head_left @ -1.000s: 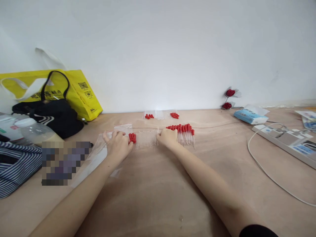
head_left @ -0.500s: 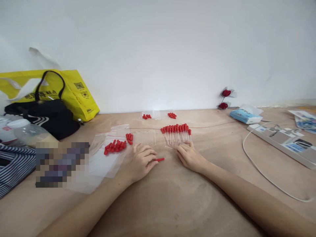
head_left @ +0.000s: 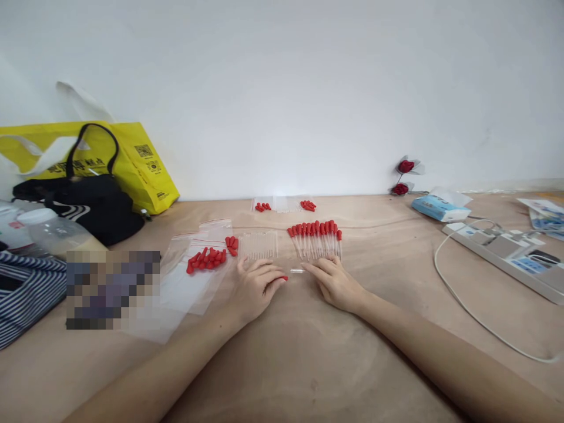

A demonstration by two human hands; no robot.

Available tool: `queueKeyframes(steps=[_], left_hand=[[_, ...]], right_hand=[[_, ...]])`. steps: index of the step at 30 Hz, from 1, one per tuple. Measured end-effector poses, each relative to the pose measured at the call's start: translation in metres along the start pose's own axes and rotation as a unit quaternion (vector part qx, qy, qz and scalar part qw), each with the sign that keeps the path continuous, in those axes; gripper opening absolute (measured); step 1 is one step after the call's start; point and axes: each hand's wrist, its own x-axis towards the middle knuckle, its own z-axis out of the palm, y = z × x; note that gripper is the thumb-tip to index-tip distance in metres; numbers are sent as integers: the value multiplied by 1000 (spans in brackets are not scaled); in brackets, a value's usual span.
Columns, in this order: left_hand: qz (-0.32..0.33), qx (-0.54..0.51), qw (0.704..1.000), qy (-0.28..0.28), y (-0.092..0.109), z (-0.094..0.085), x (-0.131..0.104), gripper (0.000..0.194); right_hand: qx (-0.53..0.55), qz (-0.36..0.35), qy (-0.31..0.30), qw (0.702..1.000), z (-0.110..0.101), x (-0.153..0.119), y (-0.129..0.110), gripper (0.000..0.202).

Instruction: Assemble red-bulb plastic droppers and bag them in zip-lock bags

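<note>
My left hand (head_left: 259, 286) pinches a red rubber cap (head_left: 285, 278), and only the cap's end shows past the fingertips. Facing it, my right hand (head_left: 337, 283) has its fingers closed on the end of a clear tube (head_left: 296, 271) that points left. Just beyond the right fingers lies a fan of droppers (head_left: 318, 236) with red tops. A row of clear tubes (head_left: 258, 244) lies beyond the left hand. Left of that row, loose red caps (head_left: 207, 259) rest on clear plastic bags (head_left: 189, 289).
At the back are more red caps (head_left: 308, 205) on a clear bag. Yellow and black bags (head_left: 152, 170), a bottle (head_left: 53, 232) and striped cloth (head_left: 30, 296) stand left. Right are a tissue pack (head_left: 440, 207), a power strip (head_left: 506, 258) and a white cable (head_left: 467, 322).
The red cap has turned or slid back into my left fingers, so less of it shows. The clear tube now lies level at my right fingertips, nearer the cap.
</note>
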Motion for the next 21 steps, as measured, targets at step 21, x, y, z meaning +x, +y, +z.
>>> queueKeyframes(steps=[21], left_hand=[[-12,-24,998,51,1,2,-3,16]], right_hand=[[16,-5,46,999,3,6,-18,31]])
